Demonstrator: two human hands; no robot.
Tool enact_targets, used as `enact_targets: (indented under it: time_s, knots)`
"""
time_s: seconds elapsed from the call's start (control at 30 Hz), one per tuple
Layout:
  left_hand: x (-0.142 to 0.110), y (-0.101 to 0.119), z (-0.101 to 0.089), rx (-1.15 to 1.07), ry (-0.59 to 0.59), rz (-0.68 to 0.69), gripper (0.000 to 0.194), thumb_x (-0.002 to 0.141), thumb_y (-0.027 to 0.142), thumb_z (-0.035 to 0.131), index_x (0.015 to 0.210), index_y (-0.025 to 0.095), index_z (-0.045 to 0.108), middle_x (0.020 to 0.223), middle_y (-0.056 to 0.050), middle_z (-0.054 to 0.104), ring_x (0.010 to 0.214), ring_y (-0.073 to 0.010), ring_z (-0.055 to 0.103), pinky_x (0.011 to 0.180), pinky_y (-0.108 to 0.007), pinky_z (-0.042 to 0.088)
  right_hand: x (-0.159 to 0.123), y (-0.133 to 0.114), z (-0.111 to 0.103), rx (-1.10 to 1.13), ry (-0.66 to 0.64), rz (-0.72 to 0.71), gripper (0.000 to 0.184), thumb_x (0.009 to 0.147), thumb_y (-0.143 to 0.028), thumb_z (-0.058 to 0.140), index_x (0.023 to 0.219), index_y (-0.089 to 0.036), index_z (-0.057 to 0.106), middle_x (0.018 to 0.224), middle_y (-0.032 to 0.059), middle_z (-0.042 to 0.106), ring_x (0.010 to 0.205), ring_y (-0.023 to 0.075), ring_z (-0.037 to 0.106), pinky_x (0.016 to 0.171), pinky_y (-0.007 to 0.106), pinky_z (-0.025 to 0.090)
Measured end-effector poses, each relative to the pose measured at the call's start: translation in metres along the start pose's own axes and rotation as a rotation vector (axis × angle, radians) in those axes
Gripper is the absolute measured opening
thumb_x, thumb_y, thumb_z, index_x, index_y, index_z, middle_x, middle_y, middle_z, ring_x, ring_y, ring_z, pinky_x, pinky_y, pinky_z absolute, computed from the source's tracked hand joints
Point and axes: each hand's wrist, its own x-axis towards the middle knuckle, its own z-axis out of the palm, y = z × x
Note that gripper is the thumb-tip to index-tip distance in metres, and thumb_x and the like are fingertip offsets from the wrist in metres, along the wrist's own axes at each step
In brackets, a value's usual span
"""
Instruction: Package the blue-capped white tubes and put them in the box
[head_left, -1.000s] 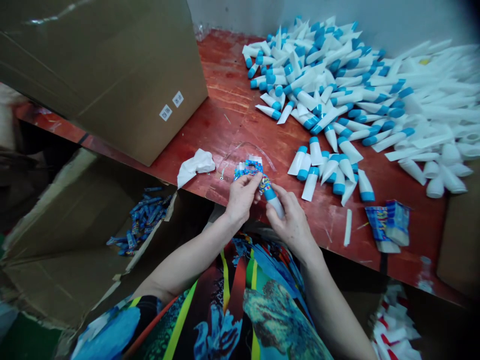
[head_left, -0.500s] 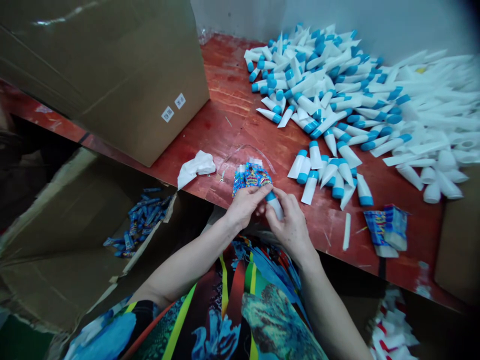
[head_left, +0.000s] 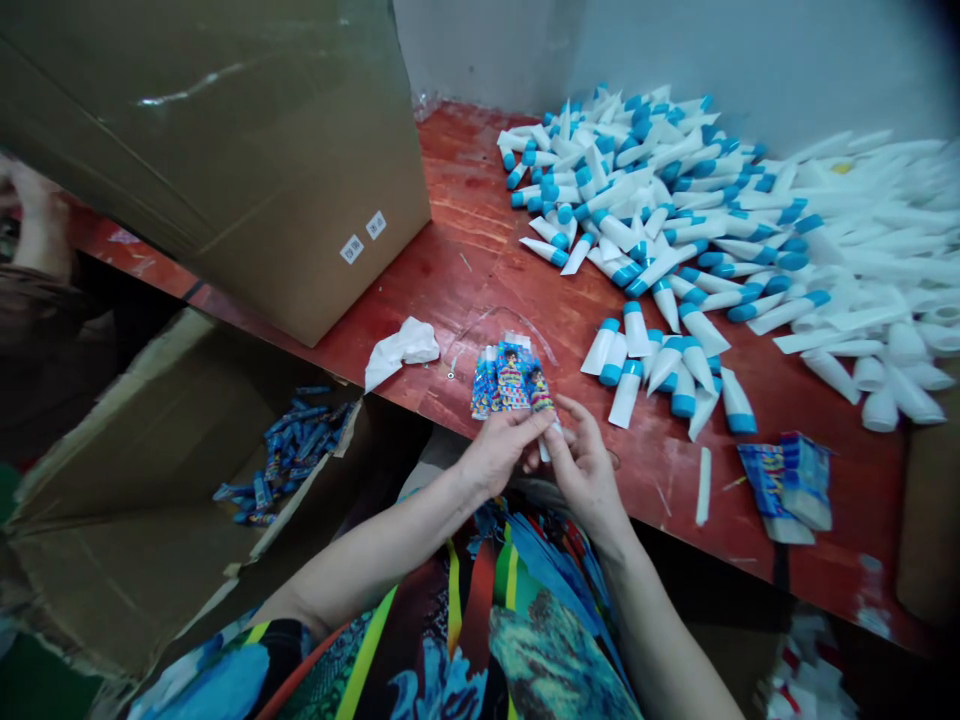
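Note:
Close together at the table's front edge, both my hands grip one small white tube with a colourful blue printed sleeve (head_left: 540, 388) at its upper end. My left hand (head_left: 495, 455) pinches it from the left, thumb and fingers together. On the other side, my right hand (head_left: 586, 470) closes round its lower part, where a bit of white shows. The blue cap is hidden from view. Just beyond my fingers lies a small stack of printed sleeves (head_left: 513, 372). A loose group of white tubes with blue caps (head_left: 664, 355) lies to the right.
A big pile of capped tubes (head_left: 622, 190) and uncapped white tubes (head_left: 892, 240) covers the back right. A tall carton (head_left: 300, 200) stands left. Below it, an open carton (head_left: 135, 480) holds wrapped tubes (head_left: 300, 440). Another person's arm (head_left: 41, 225) shows far left.
The tube's blue cap showed between my hands before; now a printed sleeve sits over that end. My hands have come slightly lower in view, and the camera has tilted a little.

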Motion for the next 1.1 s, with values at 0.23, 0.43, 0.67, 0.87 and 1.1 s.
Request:
enact_targets:
  time_s: [0.23, 0.43, 0.67, 0.87, 1.1]
  knots:
    - [0.002, 0.006, -0.006, -0.010, 0.031, 0.052, 0.051, 0.076, 0.062, 0.083, 0.086, 0.018, 0.060, 0.054, 0.005, 0.055, 0.038, -0.0059, 0.043, 0.040, -0.022, 0.025, 0.000, 0.000, -0.004, 0.021, -0.083, 0.046, 0.062, 0.095, -0.056, 0.065, 0.148, -0.026, 0.052, 0.079, -0.0009, 0.071, 0.065, 0.0186, 0.067, 0.062, 0.035, 0.058]
    - [0.005, 0.012, -0.014, -0.063, -0.036, 0.047, 0.048, 0.079, 0.061, 0.080, 0.087, 0.020, 0.056, 0.043, 0.007, 0.048, 0.034, -0.0081, 0.039, 0.039, -0.023, 0.025, -0.007, 0.008, -0.020, 0.123, -0.242, 0.124, 0.076, 0.087, -0.044, 0.078, 0.156, -0.032, 0.048, 0.108, 0.0039, 0.079, 0.089, 0.0241, 0.077, 0.089, 0.048, 0.065]
    - [0.001, 0.004, -0.016, -0.103, -0.011, 0.061, 0.047, 0.078, 0.059, 0.082, 0.088, 0.019, 0.058, 0.044, 0.007, 0.049, 0.034, -0.0073, 0.039, 0.040, -0.023, 0.026, 0.005, 0.019, -0.004, 0.169, -0.066, 0.126, 0.058, 0.072, -0.042, 0.091, 0.121, -0.028, 0.064, 0.085, 0.0007, 0.080, 0.072, 0.0253, 0.077, 0.074, 0.047, 0.067]
    - [-0.003, -0.001, -0.017, -0.113, -0.016, 0.069, 0.047, 0.080, 0.059, 0.080, 0.092, 0.017, 0.064, 0.044, 0.007, 0.048, 0.036, -0.0078, 0.040, 0.041, -0.023, 0.029, 0.010, 0.027, 0.001, 0.208, 0.012, 0.098, 0.046, 0.075, -0.044, 0.089, 0.107, -0.030, 0.060, 0.081, -0.0012, 0.079, 0.063, 0.0228, 0.074, 0.060, 0.040, 0.065]
    - [-0.008, 0.002, -0.024, -0.069, 0.030, 0.072, 0.049, 0.077, 0.061, 0.081, 0.087, 0.017, 0.061, 0.047, 0.007, 0.050, 0.036, -0.0069, 0.040, 0.042, -0.022, 0.031, 0.012, 0.023, 0.013, 0.150, -0.071, 0.108, 0.047, 0.076, -0.050, 0.087, 0.108, -0.030, 0.060, 0.077, -0.0015, 0.077, 0.066, 0.0227, 0.074, 0.064, 0.039, 0.064]
